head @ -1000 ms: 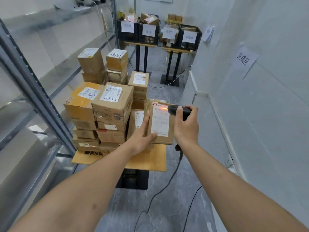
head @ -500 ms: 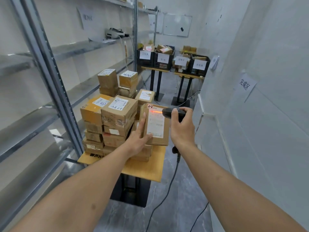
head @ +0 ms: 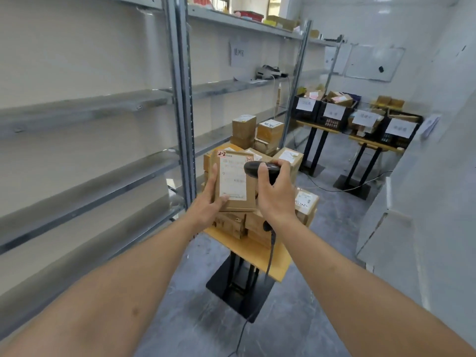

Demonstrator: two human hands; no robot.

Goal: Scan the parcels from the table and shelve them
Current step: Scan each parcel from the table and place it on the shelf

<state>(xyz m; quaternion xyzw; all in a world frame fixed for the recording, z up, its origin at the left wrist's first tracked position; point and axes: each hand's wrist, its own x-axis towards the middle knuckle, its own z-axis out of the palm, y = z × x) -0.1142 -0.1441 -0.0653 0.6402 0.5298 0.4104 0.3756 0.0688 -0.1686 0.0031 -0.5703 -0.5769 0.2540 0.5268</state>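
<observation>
My left hand (head: 210,202) grips a flat cardboard parcel (head: 233,180) by its lower left edge, label side up, with a red "2-2" mark in its top corner. My right hand (head: 275,194) holds a black corded scanner (head: 260,169) whose head lies over the parcel's upper right. Both are held above the small wooden table (head: 253,249), which carries stacks of several brown parcels (head: 270,132). Grey metal shelves (head: 103,106) run along the left wall, their nearby boards bare.
The scanner cable (head: 268,258) hangs down to the floor beside the table's black base (head: 239,292). Black crates (head: 334,114) with paper labels stand on two tables at the back. A white counter (head: 386,228) lines the right wall. A label printer (head: 268,72) sits on a shelf.
My view has turned left and upward, so more of the shelves shows. The parcel and scanner rose with my hands. The red scan line on the label is gone.
</observation>
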